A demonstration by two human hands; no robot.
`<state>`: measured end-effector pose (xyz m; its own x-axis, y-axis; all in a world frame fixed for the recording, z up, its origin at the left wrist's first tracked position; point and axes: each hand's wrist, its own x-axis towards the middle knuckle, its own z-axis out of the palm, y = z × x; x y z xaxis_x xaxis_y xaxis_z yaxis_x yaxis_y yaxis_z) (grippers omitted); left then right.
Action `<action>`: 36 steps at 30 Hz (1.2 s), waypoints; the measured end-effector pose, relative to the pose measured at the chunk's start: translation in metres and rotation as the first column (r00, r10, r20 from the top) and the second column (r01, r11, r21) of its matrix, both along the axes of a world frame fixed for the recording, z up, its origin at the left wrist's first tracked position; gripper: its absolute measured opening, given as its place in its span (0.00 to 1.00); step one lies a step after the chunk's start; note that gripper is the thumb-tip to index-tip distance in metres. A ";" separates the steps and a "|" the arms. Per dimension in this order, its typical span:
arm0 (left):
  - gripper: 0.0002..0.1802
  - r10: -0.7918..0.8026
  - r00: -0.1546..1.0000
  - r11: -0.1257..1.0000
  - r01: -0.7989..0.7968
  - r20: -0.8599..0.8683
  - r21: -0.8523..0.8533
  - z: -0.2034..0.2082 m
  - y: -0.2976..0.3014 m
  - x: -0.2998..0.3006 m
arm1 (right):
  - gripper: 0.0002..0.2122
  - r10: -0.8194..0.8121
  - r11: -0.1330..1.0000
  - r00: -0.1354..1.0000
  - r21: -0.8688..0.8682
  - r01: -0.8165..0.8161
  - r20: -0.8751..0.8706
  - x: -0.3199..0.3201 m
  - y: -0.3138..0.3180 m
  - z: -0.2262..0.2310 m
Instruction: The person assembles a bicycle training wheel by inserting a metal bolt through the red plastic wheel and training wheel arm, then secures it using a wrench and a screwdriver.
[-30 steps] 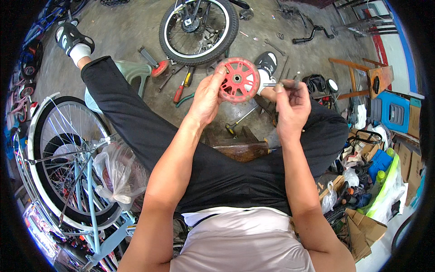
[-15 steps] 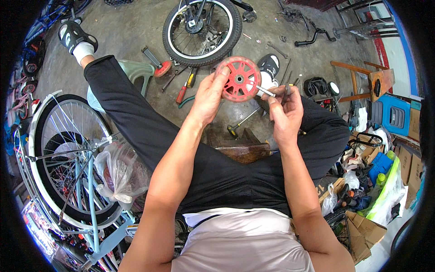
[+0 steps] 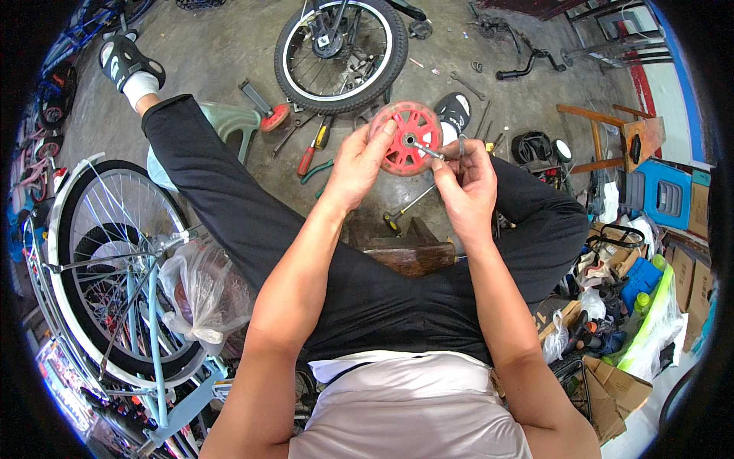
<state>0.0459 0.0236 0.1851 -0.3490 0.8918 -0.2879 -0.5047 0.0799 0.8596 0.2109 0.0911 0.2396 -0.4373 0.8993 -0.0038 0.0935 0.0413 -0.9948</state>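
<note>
Between thumb and fingers my left hand (image 3: 355,167) grips a small red wheel (image 3: 399,157) with a translucent rim, its flat face turned up toward me. My right hand (image 3: 469,188) is closed around the outer end of a thin metal bolt (image 3: 425,149). The bolt's other end lies at the hub hole in the wheel's middle; how deep it sits, I cannot tell. Some small thing also shows at my right fingertips, too small to name. On the floor below are a red-handled screwdriver (image 3: 306,159) and another screwdriver with a black and yellow handle (image 3: 392,222).
A bicycle wheel (image 3: 397,61) stands just beyond my hands. A similar red wheel (image 3: 275,117) on a bracket lies by a pale green stool (image 3: 237,118). Left is a light blue bicycle (image 3: 157,329); right are a blue stool (image 3: 664,191) and piled bags and boxes.
My right hand has moved left and brought the bolt from the wheel's edge to its hub. The red wheel has shifted slightly right and toward me.
</note>
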 end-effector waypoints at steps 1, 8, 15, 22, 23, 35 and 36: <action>0.26 -0.007 0.999 1.000 0.007 -0.043 -0.009 -0.001 0.000 0.000 | 0.08 -0.005 1.000 1.000 0.011 0.005 0.021 -0.001 0.001 0.000; 0.20 -0.003 0.821 1.000 0.016 -0.571 0.017 -0.006 0.001 -0.002 | 0.09 0.009 0.988 0.967 0.146 -0.047 0.254 0.002 0.003 -0.002; 0.19 0.010 0.687 0.998 0.033 -0.727 0.045 -0.006 0.002 -0.001 | 0.10 -0.015 0.989 0.948 0.146 -0.033 0.319 -0.001 -0.001 0.000; 0.19 0.008 0.677 0.998 0.040 -0.735 0.048 -0.011 0.004 0.003 | 0.09 0.007 1.000 0.993 -0.027 -0.004 0.114 0.006 0.002 -0.025; 0.20 0.014 0.686 0.998 0.031 -0.727 0.048 -0.013 0.004 0.004 | 0.08 0.016 0.997 0.995 -0.073 -0.009 0.095 0.005 0.001 -0.023; 0.24 0.005 0.733 1.000 -0.010 -0.680 -0.004 -0.007 0.005 0.004 | 0.16 0.031 0.997 0.980 -0.082 -0.015 0.195 0.005 0.006 -0.024; 0.24 0.015 0.719 1.000 -0.019 -0.695 0.003 -0.006 0.004 0.005 | 0.18 -0.006 1.000 0.950 -0.002 0.007 0.312 0.006 0.007 -0.023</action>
<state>0.0506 0.0279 0.1787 -0.4676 0.8831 0.0382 0.2335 0.0817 0.9689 0.2165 0.0983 0.2166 -0.4077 0.9020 -0.1419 0.3994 0.0364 -0.9161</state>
